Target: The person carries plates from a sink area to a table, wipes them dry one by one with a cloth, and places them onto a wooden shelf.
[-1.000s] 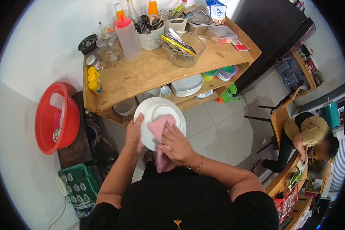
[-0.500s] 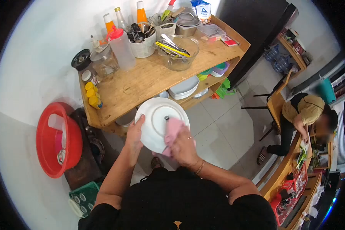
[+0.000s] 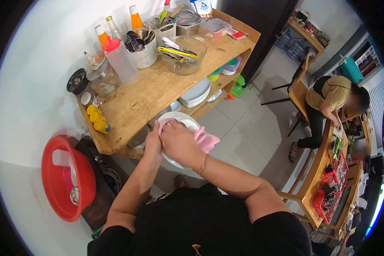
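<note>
A white plate (image 3: 188, 121) is held in front of my body, below the front edge of the wooden shelf. My left hand (image 3: 154, 143) grips its left rim. My right hand (image 3: 178, 143) presses a pink cloth (image 3: 207, 140) against the plate near that same rim, close to my left hand. The cloth's loose end hangs out to the right over the plate. Both hands and the cloth hide much of the plate's surface.
A wooden shelf (image 3: 147, 96) holds a glass bowl of cutlery (image 3: 187, 64), bottles and utensil holders. At the left, a red basin (image 3: 51, 179) stands on a dark surface. A co-worker (image 3: 335, 94) sits at a table on the right, beside a red basket (image 3: 321, 205).
My right hand and the cloth have moved from the plate's right part to its left rim, beside my left hand. The view has shifted, with the shelf now further left.
</note>
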Motion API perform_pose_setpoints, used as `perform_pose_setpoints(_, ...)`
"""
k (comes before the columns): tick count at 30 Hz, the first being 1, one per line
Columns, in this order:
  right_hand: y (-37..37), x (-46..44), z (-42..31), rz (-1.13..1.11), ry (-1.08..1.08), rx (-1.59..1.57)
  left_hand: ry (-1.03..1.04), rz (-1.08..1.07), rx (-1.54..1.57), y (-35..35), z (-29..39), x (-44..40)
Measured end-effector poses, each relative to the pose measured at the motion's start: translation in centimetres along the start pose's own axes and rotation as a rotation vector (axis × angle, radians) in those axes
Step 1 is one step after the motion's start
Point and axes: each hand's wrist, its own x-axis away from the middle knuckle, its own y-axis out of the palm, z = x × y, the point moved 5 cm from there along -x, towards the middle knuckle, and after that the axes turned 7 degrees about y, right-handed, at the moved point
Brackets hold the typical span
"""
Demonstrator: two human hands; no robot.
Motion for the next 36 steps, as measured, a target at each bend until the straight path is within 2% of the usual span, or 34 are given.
perform_pose_setpoints(1, 0.1, 1.1, -0.8, -0.1, 0.032, 0.053, 0.0, 0.042, 0.046, -0.4, 0.1, 0.4)
perform_pose_setpoints(2, -0.4, 2.3, -1.4, -0.097, 0.034, 0.054, 0.002, 0.087, 0.092, -0.9, 0.3, 0.6)
perform_pose_setpoints(4, -1.8, 5.3, -3.2, 0.021, -0.234, -0.052, -0.054, 0.148, 0.096, -3.3, -0.9, -1.1)
perform_pose_setpoints(5, -1.8, 6.7, -2.6, 0.021, -0.23, -0.051, -0.025, 0.098, 0.11, -4.0, -1.3, -1.9)
perform_pose_setpoints(7, -1.7, 8.8, 0.5, 0.073, -0.011, -0.195, 0.01, -0.013, 0.162, -3.9, -1.3, -2.1)
perform_pose_setpoints(8, -2.2, 8.6, 1.5, 0.076, -0.007, -0.191, 0.007, -0.019, 0.161, -3.7, -1.3, -2.2)
perform_pose_setpoints(10, -2.4, 8.2, 7.0, 0.239, 0.712, -0.755, -0.002, -0.105, 0.141, -3.1, -1.6, -2.0)
perform_pose_setpoints(11, -2.1, 7.8, 7.7, 0.239, 0.716, -0.756, -0.005, -0.104, 0.138, -2.5, -1.5, -1.4)
perform_pose_setpoints(13, -1.8, 6.9, 8.6, 0.229, 0.581, -0.795, -0.028, -0.1, -0.04, -0.7, -1.2, -0.1)
perform_pose_setpoints(14, -1.7, 5.7, 5.1, -0.032, 0.253, 0.076, -0.033, -0.109, -0.042, -0.5, -1.6, -0.2)
perform_pose_setpoints(16, -3.5, 5.0, 0.6, 0.097, 0.052, -0.103, -0.038, -0.166, -0.246, -0.6, -2.8, -0.5)
perform_pose_setpoints(17, -3.2, 5.2, 1.3, 0.1, 0.059, -0.099, -0.042, -0.186, -0.204, -0.3, -2.7, -0.2)
perform_pose_setpoints(19, -2.1, 5.7, 4.4, 0.239, 0.148, -0.179, -0.024, -0.235, -0.247, 0.9, -1.6, 0.6)
perform_pose_setpoints(20, -1.6, 5.8, 7.2, 0.312, 0.304, -0.218, -0.005, -0.28, -0.292, 1.3, -1.4, 0.9)
perform_pose_setpoints(22, -1.2, 4.9, 13.0, -0.155, 1.058, -0.724, 0.026, -0.323, -0.361, 1.6, -2.0, 1.0)
perform_pose_setpoints(23, -1.5, 5.0, 12.8, -0.153, 1.055, -0.725, 0.063, -0.37, -0.427, 1.9, -2.4, 1.0)
perform_pose_setpoints(25, -2.2, 3.6, 10.5, -0.158, 0.579, -0.423, 0.112, -0.475, -0.492, 2.5, -3.1, 0.9)
perform_pose_setpoints(26, -1.0, 3.5, 8.7, -0.027, 0.33, -0.382, 0.105, -0.473, -0.493, 2.3, -3.8, 0.4)
perform_pose_setpoints(28, -1.4, 3.1, 3.2, 0.114, -0.181, -0.168, 0.297, -0.546, -0.336, 2.4, -4.2, -0.1)
perform_pose_setpoints(29, -1.5, 3.1, 3.6, 0.113, -0.183, -0.172, 0.298, -0.541, -0.337, 2.7, -3.9, 0.2)
perform_pose_setpoints(32, -2.3, 3.3, 6.9, 0.153, -0.099, -0.24, 0.219, -0.661, -0.717, 3.8, -3.4, 1.9)
perform_pose_setpoints(34, -0.6, 4.1, 14.1, -0.155, 0.685, -0.474, 0.134, -0.605, -0.694, 4.7, -3.2, 3.1)
perform_pose_setpoints(36, 2.2, 7.0, 19.8, 0.097, 0.871, -0.894, 0.247, -0.43, -0.537, 5.2, -2.9, 3.3)
